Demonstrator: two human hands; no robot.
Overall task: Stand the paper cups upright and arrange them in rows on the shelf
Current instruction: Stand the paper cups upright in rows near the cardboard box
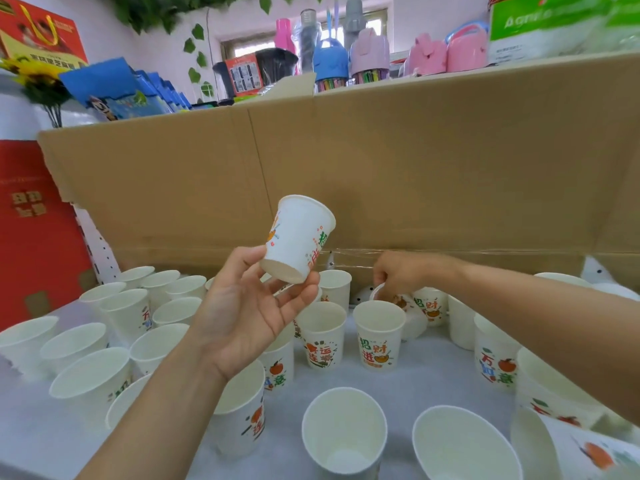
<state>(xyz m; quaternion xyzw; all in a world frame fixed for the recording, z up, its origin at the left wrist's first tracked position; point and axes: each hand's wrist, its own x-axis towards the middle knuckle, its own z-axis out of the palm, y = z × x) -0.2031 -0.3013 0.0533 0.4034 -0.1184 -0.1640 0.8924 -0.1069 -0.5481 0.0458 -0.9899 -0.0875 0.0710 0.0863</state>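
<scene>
My left hand (256,306) pinches raised cup (298,237) by base; right hand (398,271) curls on tipped cup (393,299), shelf (426,382) back edge. I judge them light, crushable: grip near stiff base

Standing cup (379,344): 招财进; green package (554,15): "Agni…"

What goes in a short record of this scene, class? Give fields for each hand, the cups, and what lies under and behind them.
left hand: holds a raised cup near its base, tilted, above the others
right hand: fingers curled at the rim of a tipped cup near the back
upright cups: many, mouths up; close-packed at left, looser at right
surface: white shelf
behind: cardboard wall
</scene>
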